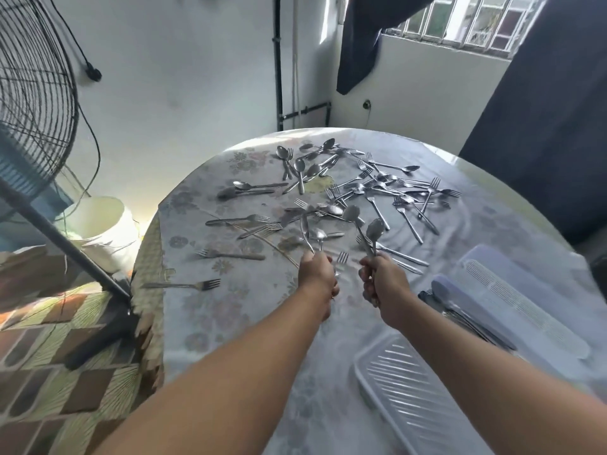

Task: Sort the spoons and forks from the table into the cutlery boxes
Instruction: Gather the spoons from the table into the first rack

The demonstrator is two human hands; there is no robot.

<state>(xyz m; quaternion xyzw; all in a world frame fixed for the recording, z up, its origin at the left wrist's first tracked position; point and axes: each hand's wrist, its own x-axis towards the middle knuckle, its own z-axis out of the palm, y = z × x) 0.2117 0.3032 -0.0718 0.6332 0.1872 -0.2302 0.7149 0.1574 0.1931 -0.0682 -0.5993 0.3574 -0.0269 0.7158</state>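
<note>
A round table (236,323) under a pale flowered plastic cloth fills most of what I see, with a white wall and a barred window behind it and a standing fan (33,93) off to my left.

Across the far half of the table lies a big loose scatter of spoons and forks (377,188), many crossed over one another, with a few stray forks nearer the left edge (193,285).

At my near right sit the cutlery boxes: a long lilac box (525,303) with what looks like a ridged lid, some handles lying beside or in it, though I cannot tell which, and a clear ribbed tray (404,395) closest to me that looks bare.

My left hand (317,274) is curled around the handles of a couple of spoons, bowls pointing away from me. My right hand (381,280) grips two more spoons (366,224) the same way, raised just above the cloth.

Judging by the pile, the sorting is at an early stage: most pieces remain on the table, and what I hold is not yet boxed.
</note>
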